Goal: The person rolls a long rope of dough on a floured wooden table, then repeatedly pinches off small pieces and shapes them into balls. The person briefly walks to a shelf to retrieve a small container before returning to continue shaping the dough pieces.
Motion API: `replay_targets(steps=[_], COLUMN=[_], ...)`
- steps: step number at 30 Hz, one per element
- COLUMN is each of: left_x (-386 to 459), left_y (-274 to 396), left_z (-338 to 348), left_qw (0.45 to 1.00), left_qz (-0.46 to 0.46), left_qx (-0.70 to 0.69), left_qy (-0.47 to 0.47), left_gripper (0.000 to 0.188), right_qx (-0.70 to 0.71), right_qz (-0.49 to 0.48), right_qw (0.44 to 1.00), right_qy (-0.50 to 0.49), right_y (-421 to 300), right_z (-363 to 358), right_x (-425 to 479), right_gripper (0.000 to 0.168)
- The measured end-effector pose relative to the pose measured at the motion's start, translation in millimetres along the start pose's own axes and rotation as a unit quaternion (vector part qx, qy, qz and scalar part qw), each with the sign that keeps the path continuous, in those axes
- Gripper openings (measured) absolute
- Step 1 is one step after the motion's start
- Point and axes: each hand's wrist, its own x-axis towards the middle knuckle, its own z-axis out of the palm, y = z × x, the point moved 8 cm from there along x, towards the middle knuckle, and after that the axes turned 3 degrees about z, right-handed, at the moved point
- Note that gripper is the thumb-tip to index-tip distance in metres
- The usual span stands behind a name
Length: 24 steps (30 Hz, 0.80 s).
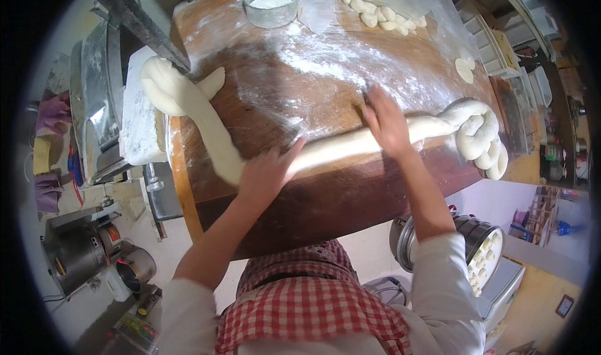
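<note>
A long, thick rope of pale dough (338, 149) runs across the near part of a floured wooden worktable (300, 205). My left hand (267, 174) lies on the rope where it bends toward the far left. My right hand (386, 120) rests on its right part, fingers spread and pointing away from me; it looks slightly blurred. On the left, the dough ends in a thick fold with a loose end. At the right edge of the table it piles up in several loops, some hanging over the edge. The undersides of both hands are hidden.
A round metal container of flour (271, 8) stands at the back. Small dough pieces (387, 17) lie partly under clear plastic sheeting (422, 1), with flat dough pieces (464, 69) at the right. A dark upright bar (145, 26) meets the left side. Stacked round trays (483, 256) stand below right.
</note>
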Motion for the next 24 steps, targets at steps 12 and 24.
replay_targets(steps=[12, 24], left_x=[-151, -63], left_y=[-133, -159], left_z=[-32, -253], left_qw=[0.988, 0.914], left_qz=[-0.117, 0.12], left_qx=[0.098, 0.352], left_qy=[0.0, 0.164], left_gripper=[0.072, 0.048], right_qx=[0.001, 0.106], right_qz=[-0.024, 0.11], right_qw=[1.0, 0.986], right_qy=[-0.008, -0.068], right_y=[-2, 27], right_z=[1, -5], right_x=[4, -3], right_gripper=[0.06, 0.069])
